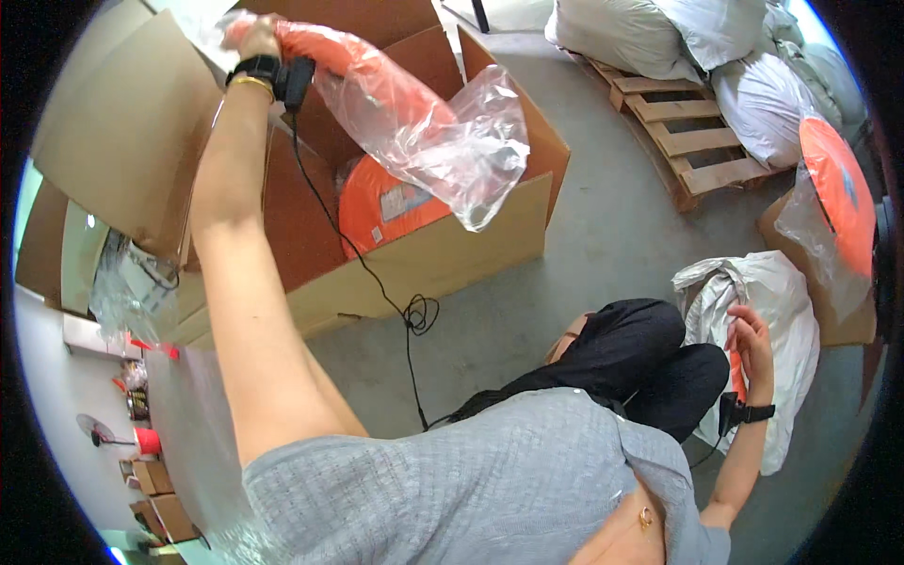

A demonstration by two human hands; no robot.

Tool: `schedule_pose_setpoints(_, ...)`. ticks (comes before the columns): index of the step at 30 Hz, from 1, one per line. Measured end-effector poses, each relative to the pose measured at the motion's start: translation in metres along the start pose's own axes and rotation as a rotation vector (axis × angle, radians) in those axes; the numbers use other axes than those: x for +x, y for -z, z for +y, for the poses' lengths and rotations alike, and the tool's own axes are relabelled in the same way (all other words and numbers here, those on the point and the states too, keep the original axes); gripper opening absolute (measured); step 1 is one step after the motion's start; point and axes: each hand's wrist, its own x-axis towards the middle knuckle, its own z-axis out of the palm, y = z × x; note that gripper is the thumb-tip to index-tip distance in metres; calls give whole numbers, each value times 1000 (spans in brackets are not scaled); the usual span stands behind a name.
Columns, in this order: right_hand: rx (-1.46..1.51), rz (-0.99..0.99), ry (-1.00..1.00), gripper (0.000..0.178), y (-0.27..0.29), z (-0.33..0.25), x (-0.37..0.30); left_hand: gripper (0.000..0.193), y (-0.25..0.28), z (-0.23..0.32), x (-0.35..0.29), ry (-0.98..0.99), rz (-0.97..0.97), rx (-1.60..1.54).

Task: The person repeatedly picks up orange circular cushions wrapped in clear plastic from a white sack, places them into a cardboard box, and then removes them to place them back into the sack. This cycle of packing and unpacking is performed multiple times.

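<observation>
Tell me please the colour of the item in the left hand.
The wrapped item is orange, under clear plastic; best seen in head view.

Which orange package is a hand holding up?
The clear-wrapped orange package gripped by the left hand above the open carton; the orange package inside the carton and the one at far right aren't held.

Bright, diffuse light glares on the clear plastic bag (488,141); fisheye distortion bends edges toward the dark rim.

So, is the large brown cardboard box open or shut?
Open: the box is uncovered on top, and a rounded orange item shows inside.
</observation>
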Motion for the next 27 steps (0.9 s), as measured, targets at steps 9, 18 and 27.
schedule_pose_setpoints(9, -54, 14, -182, 27, 8, 23, 0, 35, -38, -20, -217, 912, 386, -595)
schedule_pose_setpoints(18, -23, 192, -234, 25, 54, 56, -14, 43, 14, 49, -308, 1350, -394, -892)
schedule_pose_setpoints(27, 472, 859, -190, 23, 123, 194, -225, 31, -29, 318, -394, 315, -1041, -1076)
